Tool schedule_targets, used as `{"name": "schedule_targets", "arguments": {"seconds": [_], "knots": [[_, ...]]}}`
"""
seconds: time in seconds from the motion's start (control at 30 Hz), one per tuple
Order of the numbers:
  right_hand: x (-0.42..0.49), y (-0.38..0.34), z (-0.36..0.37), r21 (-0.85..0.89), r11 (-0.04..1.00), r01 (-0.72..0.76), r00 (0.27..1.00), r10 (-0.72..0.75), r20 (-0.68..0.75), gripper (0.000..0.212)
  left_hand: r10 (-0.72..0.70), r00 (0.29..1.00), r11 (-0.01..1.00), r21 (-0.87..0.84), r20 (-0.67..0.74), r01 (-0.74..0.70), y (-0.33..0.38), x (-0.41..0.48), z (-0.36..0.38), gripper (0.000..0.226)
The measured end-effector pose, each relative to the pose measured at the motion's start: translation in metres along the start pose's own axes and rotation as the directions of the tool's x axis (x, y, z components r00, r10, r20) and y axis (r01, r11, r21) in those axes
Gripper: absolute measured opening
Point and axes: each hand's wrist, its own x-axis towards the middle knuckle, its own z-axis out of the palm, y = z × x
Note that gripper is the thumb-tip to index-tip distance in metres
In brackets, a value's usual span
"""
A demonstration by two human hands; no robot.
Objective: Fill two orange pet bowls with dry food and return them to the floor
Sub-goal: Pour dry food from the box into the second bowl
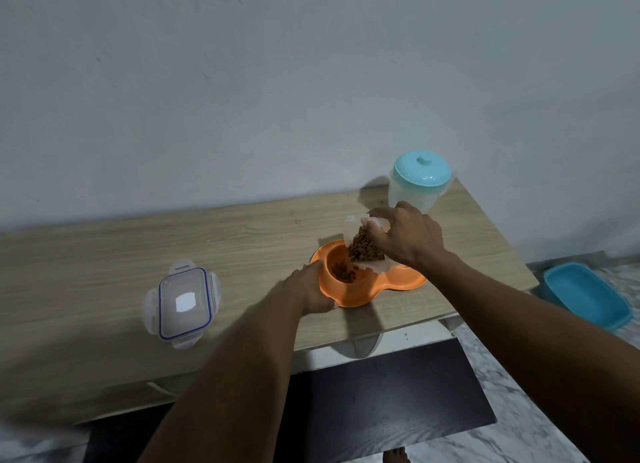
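Right hand: the right hand (407,235) grips a clear plastic container (372,246) from above and tips it steeply, its open mouth pointing down and to the left over the feeder.
Container contents: brown dry food (363,246) is piled against the lowered side of the container, down at its mouth.
Left hand: the left hand (310,289) is clasped on the near left rim of the orange double pet bowl (349,289), fingers curled around the edge; the fingertips are hidden behind the rim.
Pet bowl: one orange moulded piece with two cups side by side, resting flat on the wooden tabletop (104,261) towards its right end.
Left cup: it holds a small heap of brown kibble (343,272) at the bottom, directly below the container's mouth.
Right cup: mostly hidden behind the container and the right wrist, so I cannot tell what it holds.
Lid: a clear square snap-lock lid (183,303) with a blue seal lies flat on the table, well apart to the left of the bowl.
Canister: a translucent canister with a turquoise lid (420,182) stands upright at the back right corner, against the wall and just behind the right hand.
Floor: a turquoise tray (585,294) sits on the marbled floor to the right of the table; a dark mat (381,403) lies below the table's front edge.
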Motion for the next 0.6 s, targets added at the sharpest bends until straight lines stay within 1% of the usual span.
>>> {"name": "schedule_targets", "arguments": {"seconds": [0.2, 0.6], "knots": [[-0.0009, 0.0011, -0.0005, 0.000, 1.000, -0.003, 1.000, 0.003, -0.001, 0.050, -0.005, 1.000, 1.000, -0.008, 0.011, 0.005, 0.0014, -0.0018, -0.0005, 0.099], [-0.0049, -0.0021, -0.0001, -0.047, 0.999, 0.012, 1.000, -0.012, -0.008, 0.047, -0.008, 1.000, 1.000, 0.013, 0.017, 0.007, 0.0018, -0.0049, -0.0033, 0.095]]}}
